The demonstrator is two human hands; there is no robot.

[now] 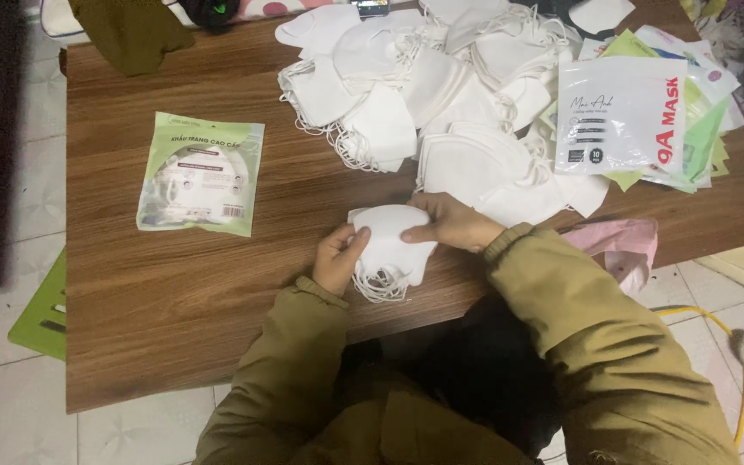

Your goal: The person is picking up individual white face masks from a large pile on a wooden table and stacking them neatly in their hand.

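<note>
both hands hold a small stack of white masks (389,245) at the table's (174,319) near edge. the left hand (337,258) curls around the stack's left side, thumb on top; the right hand (454,222) presses down on it, fingers together. a mask pile (441,95) lies at 12 o'clock, just beyond. empty pouches (639,112) sit at 2 o'clock. a filled green pouch (201,172) lies at 10 o'clock, with bare wood around it.
</note>
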